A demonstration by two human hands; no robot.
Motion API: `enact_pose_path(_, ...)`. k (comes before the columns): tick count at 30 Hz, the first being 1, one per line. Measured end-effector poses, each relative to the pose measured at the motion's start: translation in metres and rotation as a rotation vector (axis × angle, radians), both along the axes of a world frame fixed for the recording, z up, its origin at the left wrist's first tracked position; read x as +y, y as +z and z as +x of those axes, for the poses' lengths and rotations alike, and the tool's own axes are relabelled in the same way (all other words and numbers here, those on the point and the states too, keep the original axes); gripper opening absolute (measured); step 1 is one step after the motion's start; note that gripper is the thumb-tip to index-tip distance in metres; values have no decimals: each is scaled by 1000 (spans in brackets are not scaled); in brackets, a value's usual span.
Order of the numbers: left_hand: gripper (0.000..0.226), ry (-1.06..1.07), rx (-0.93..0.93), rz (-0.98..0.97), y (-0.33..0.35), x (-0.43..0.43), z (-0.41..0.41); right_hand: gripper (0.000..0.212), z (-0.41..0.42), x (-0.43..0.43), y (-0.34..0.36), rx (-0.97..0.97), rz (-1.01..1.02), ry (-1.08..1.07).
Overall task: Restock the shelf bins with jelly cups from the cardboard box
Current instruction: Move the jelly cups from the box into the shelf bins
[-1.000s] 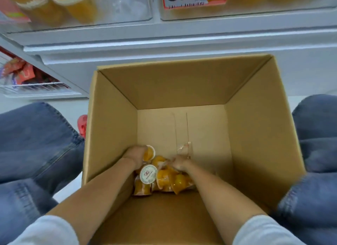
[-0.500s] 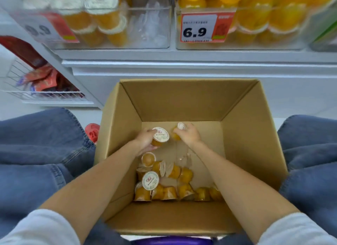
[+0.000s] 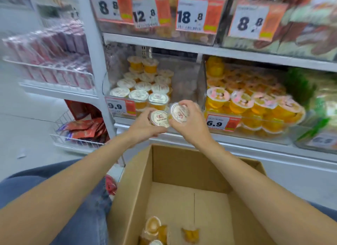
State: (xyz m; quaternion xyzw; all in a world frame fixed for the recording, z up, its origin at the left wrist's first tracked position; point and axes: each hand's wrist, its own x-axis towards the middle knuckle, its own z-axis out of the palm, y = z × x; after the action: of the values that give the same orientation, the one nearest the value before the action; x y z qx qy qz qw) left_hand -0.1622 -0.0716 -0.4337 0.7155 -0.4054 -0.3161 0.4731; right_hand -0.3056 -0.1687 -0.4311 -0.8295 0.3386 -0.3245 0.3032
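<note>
One jelly cup (image 3: 160, 118) is gripped by curled fingers (image 3: 145, 112) in the left hand (image 3: 142, 130), a second cup (image 3: 179, 112) in the right hand (image 3: 192, 125), before the shelf bin (image 3: 184, 80), where both should be set lid-up.

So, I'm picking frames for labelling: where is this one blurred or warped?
Head view: the jelly cups in the left hand and right hand look fairly sharp; the wire rack far left and packets far right smear with motion blur; wide lens bows the shelves.
</note>
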Motion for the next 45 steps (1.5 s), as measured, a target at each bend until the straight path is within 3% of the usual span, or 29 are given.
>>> enact_pose_path(5,62,152,-352,-106,45,-30,65,49,64,-50,35,-148,-6,-107)
enact_pose_path(8,61,276,-380,-133,56,-62,100,49,107,-91,39,-143,30,-173)
enact_pose_path(11,53,350,-343,-76,59,-98,129,33,155,-133,37,-72,43,-218)
enact_pose_path(13,35,314,-394,16,56,-119,145,46,182,-160,30,43,-4,-244)
enact_pose_path(15,38,251,-527,44,43,-135,164,57,194,-174,17,115,-57,-220)
enact_pose_path(18,53,212,-930,61,13,-148,196,57,186,-179,0,153,-154,-161)
enact_pose_path(21,35,257,-1089,-114,2,-147,209,46,179,-185,0,184,-328,-200)
enact_pose_path(23,33,255,-1113,-201,10,-142,200,44,180,-187,1,197,-351,-183)
enact_pose_path(25,35,308,-999,-206,14,-138,193,47,184,-188,0,218,-345,-163)
enact_pose_path(31,38,384,-1095,-217,14,-134,187,56,183,-188,-3,311,-275,-129)
enact_pose_path(37,38,357,-1152,-111,24,-114,164,48,154,-150,22,111,-347,-119)
enact_pose_path(41,9,154,-1248,-240,23,-77,94,35,101,-95,18,120,-421,-38)
enact_pose_path(45,5,-29,-1125,-142,-3,-34,24,23,34,-45,-4,147,-532,56)
